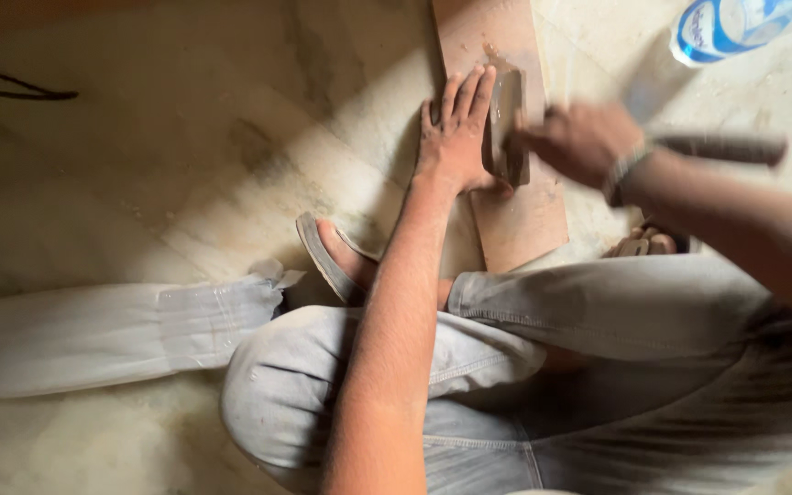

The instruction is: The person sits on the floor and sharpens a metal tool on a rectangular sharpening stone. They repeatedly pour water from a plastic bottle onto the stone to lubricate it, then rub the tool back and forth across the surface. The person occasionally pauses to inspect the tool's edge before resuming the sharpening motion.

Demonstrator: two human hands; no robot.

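A narrow reddish-brown wooden board (506, 137) lies flat on the pale marble floor (185, 165), running away from the person, with a small dark, flat metal piece (506, 124) resting on its middle. The left hand (456, 133) lies palm down on the board's left side, fingers stretched out together and pressed flat, their tips just beside the metal piece and touching its left edge. The right hand (579, 137), blurred, is closed around a dark wooden handle (721, 147) that sticks out to the right past the wrist; its knuckles sit at the right edge of the metal piece, and the working end of the tool is hidden by the hand, so its kind cannot be told. A beaded bracelet (625, 170) circles the right wrist. The near end of the board lies between the person's feet: a left foot in a grey sandal (332, 257) just beside its left corner, and toes in a brown sandal (643, 243) to its right. The person squats in dusty grey trousers (598, 312). A plastic bottle with a blue label (726, 23) lies on the floor at the upper right, well apart from the hands, and a thin black cable (11, 89) crosses the far left.
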